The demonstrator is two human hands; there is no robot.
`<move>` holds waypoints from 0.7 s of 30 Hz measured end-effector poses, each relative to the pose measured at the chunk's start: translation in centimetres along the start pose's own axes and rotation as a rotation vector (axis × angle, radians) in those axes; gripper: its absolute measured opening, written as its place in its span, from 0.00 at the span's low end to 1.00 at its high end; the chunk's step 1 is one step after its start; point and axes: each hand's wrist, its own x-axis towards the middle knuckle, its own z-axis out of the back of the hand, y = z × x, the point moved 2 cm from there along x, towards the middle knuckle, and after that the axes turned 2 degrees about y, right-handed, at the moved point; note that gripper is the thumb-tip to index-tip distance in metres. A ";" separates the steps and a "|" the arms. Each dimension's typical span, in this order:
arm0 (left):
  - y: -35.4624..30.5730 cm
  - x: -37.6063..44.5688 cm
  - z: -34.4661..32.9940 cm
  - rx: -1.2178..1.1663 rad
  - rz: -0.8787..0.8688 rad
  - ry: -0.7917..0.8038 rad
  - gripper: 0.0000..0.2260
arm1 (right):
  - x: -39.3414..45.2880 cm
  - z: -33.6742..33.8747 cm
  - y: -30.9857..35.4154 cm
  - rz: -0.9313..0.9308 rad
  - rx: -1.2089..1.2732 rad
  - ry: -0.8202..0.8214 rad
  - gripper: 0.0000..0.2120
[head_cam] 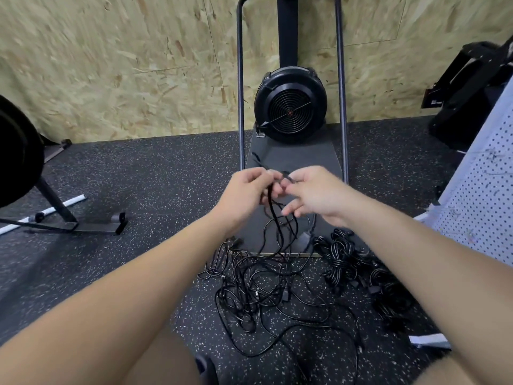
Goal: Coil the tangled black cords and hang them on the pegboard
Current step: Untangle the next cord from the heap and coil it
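A tangle of thin black cords [266, 290] lies on the speckled rubber floor in front of me. Both hands are raised above it, close together. My left hand [244, 193] grips several loops of a black cord [280, 232] that hang down toward the tangle. My right hand [313, 194] pinches the same cord near its end, between thumb and forefinger, with the other fingers spread. To the right of the tangle lie bundled black cords [340, 258]. A white pegboard [480, 195] leans at the right edge.
A black fan machine [290, 105] with a tall metal frame stands on a dark base plate [291, 162] against the chipboard wall. Another black stand [61, 215] and a white tube [47, 211] are at the left. A black bag [466, 90] sits at the back right.
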 end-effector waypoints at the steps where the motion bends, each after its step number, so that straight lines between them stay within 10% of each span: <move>1: -0.1 0.4 0.0 -0.022 0.000 -0.012 0.11 | -0.1 -1.0 -0.4 -0.022 -0.004 0.071 0.10; 16: 0.8 0.8 0.7 0.205 0.045 -0.102 0.07 | 0.9 0.3 -0.9 0.019 -0.057 -0.025 0.13; 21: 1.9 -1.1 -0.3 0.418 0.190 0.312 0.12 | 1.2 1.9 0.4 0.055 0.057 -0.092 0.14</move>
